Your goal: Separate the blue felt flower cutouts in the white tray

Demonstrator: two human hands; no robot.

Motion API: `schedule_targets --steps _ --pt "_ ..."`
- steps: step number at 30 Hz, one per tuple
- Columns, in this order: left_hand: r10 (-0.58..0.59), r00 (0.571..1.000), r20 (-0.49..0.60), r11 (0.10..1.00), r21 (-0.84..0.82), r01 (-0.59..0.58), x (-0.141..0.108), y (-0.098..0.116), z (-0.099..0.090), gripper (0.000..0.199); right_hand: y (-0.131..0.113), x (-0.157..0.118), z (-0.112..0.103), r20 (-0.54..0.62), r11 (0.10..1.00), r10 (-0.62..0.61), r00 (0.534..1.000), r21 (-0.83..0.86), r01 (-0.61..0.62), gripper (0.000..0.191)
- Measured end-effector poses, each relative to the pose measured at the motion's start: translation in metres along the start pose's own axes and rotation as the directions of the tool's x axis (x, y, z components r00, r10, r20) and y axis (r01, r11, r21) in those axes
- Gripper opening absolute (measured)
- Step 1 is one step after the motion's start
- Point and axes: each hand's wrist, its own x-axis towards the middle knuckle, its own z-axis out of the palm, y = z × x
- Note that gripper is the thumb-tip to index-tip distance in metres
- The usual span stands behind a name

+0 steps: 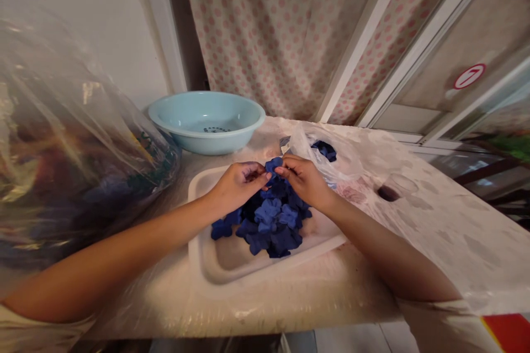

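Note:
Between my two hands is a small blue fabric flower [274, 165], raised just over a heap of others. My left hand [244, 181] pinches its left side with thumb and fingertips. On the other side, my right hand [304, 177] grips its edge the same way. Below them, a pile of blue fabric flowers [271, 220] fills the middle of a white tray [207, 271]. Lighter blue petals lie on top of darker ones. The far part of the pile is hidden behind my hands.
A light blue basin [207, 140] stands behind the tray. Left of it bulges a large clear plastic bag [83, 165]. At the back right lies a thin plastic bag [345, 162] with dark blue pieces. A small clear cup [389, 193] with dark liquid is on the plastic-covered table [455, 231].

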Motion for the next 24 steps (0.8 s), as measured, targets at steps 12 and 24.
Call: schedule_targets --steps 12,24 --pt "-0.04 0.999 -0.019 0.999 -0.023 0.039 0.001 0.006 0.0 0.026 0.007 0.002 0.002 -0.211 0.992 0.117 0.971 -0.022 -0.124 0.022" --pt "-0.124 0.992 0.024 0.991 -0.049 0.125 0.001 0.0 0.003 0.021 0.016 0.004 -0.005 -0.188 0.984 0.174 0.967 0.072 -0.163 0.029"
